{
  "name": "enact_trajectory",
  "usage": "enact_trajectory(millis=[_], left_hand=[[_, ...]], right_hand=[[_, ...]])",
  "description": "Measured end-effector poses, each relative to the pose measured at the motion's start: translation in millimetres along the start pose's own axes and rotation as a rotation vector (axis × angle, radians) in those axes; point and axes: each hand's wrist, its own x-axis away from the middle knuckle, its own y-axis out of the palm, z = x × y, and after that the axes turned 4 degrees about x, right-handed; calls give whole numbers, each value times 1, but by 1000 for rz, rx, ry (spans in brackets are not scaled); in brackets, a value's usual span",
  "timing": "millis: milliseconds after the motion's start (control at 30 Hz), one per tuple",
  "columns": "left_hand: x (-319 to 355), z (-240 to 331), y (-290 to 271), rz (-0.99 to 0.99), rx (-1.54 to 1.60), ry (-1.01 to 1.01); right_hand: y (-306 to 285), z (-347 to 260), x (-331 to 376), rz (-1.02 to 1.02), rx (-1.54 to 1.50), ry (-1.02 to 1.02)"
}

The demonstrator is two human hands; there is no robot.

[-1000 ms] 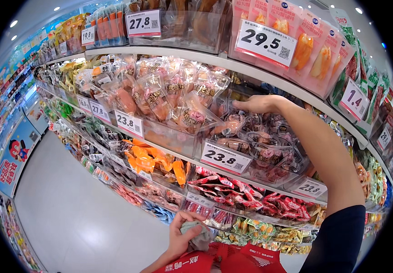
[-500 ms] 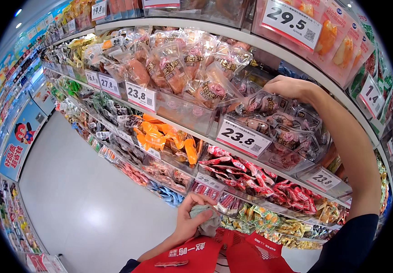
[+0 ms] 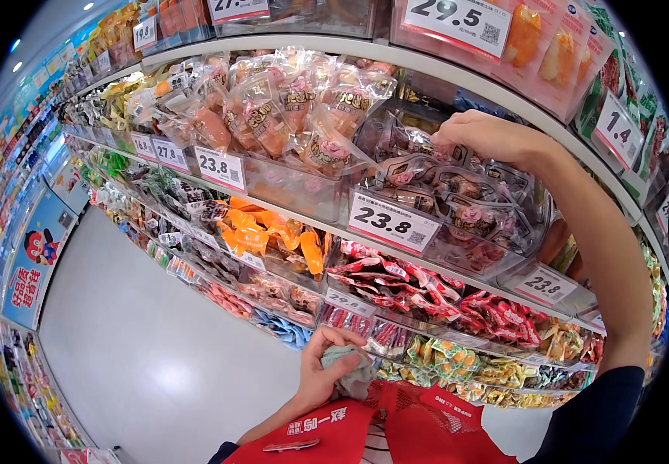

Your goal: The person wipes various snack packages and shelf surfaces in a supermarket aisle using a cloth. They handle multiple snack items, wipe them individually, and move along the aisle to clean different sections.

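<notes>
My right hand (image 3: 483,141) reaches over a clear shelf bin, its fingers curled down on the upper edge of a dark, transparent snack pack (image 3: 412,148). The fingertips are partly hidden among the packs. More sealed meat-snack packs (image 3: 473,216) with pink print lie in the same bin, below that hand. Down near my body, my left hand (image 3: 323,370) is closed around a crumpled grey-green cloth (image 3: 354,371), away from the shelf goods.
A neighbouring bin holds clear packs of brown meat (image 3: 272,116). White price tags (image 3: 392,224) line the shelf edge. Lower shelves carry orange packs (image 3: 268,232) and red packs (image 3: 396,278). Overhead runs a curved shelf edge (image 3: 334,42). A pale floor (image 3: 164,332) stretches to the left.
My right hand has shifted slightly, and the dark packs under its fingers stand differently, the gripped one moved back and up. The whole view has moved a little; my left hand keeps the cloth.
</notes>
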Motion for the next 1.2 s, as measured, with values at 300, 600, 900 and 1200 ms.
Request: enact_trajectory(millis=[300, 600, 900, 1200], left_hand=[[-2, -2, 5, -7, -33, 1], [-2, -6, 10, -59, 3, -11], [5, -10, 9, -48, -42, -2], [11, -9, 11, -47, -8, -5]], right_hand=[[7, 3, 11, 66, 257, -301], [6, -3, 3, 28, 232, -349], [9, 21, -8, -21, 78, -266], [9, -5, -2, -40, 152, -169]])
